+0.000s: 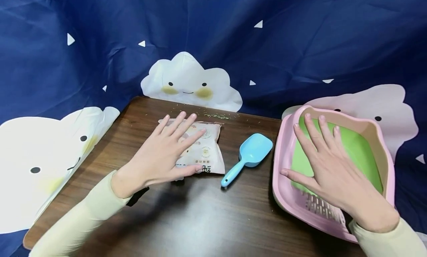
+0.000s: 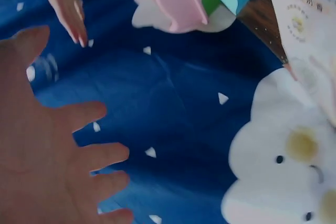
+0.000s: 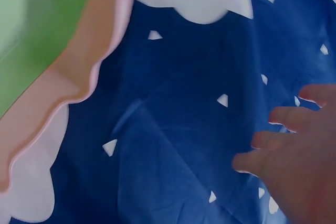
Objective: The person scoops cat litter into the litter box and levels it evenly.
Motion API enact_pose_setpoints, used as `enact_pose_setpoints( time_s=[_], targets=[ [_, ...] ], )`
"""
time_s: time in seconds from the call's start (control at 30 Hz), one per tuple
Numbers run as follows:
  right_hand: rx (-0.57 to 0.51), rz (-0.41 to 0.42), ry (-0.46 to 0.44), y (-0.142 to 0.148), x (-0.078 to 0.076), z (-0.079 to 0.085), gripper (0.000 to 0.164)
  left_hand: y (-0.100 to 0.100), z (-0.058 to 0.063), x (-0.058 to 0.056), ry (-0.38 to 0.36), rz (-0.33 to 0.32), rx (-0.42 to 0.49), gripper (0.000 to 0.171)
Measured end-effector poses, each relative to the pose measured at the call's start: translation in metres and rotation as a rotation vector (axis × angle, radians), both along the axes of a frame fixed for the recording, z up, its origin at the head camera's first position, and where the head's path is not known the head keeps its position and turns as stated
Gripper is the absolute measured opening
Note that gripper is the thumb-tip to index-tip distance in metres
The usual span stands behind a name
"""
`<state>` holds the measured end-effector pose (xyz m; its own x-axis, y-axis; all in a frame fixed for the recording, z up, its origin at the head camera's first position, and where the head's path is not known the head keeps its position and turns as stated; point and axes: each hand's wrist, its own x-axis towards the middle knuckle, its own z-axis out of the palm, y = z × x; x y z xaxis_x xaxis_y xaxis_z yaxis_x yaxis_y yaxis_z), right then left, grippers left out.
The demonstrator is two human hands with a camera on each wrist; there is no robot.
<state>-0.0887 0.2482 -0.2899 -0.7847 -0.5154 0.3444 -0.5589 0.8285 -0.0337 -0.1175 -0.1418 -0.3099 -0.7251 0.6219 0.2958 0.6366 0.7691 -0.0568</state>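
The left hand (image 1: 163,153) is held raised with its back turned to the head camera; its fingers are straight and spread wide, the thumb is extended towards the right, and nothing is gripped. The forearm, covered by a pale sleeve (image 1: 95,209), is angled in from the lower left. In the head view the white printed bag (image 1: 212,146) is partly covered by this hand; in the left wrist view, palm and bag are seen well apart. The bag is laid flat on the dark wooden table (image 1: 233,220).

The right hand (image 1: 333,168) is likewise raised, back to the head camera, fingers fanned, thumb extended leftward, and nothing is held. In the head view it is seen across the pink tray (image 1: 283,209), whose floor (image 1: 361,149) is green and which is stood at the table's right side. Between bag and tray, a blue scoop (image 1: 255,149) is placed, its handle pointed towards the near side.
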Motion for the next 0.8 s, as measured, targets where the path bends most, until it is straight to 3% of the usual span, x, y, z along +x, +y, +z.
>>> enact_pose_setpoints(
  time_s=[0.2, 0.43, 0.53, 0.67, 0.8],
  targets=[
    [-0.189, 0.049, 0.039, -0.022, 0.006, 0.001, 0.088, -0.02, -0.025, 0.014, -0.088, 0.114, 0.339, 0.062],
    [-0.477, 0.162, 0.287, -0.045, 0.01, -0.005, 0.077, -0.032, -0.064, 0.02, -0.084, 0.249, 0.602, 0.048],
    [-0.629, 0.183, 0.348, -0.056, 0.009, -0.01, 0.073, -0.038, -0.077, 0.022, -0.081, 0.32, 0.705, 0.043],
    [-0.812, 0.201, 0.329, -0.069, 0.005, -0.021, 0.067, -0.044, -0.092, 0.027, -0.085, 0.39, 0.812, 0.035],
    [-0.917, 0.225, 0.235, -0.08, -0.004, -0.038, 0.054, -0.053, -0.107, 0.028, -0.096, 0.504, 0.893, 0.029]
  ],
)
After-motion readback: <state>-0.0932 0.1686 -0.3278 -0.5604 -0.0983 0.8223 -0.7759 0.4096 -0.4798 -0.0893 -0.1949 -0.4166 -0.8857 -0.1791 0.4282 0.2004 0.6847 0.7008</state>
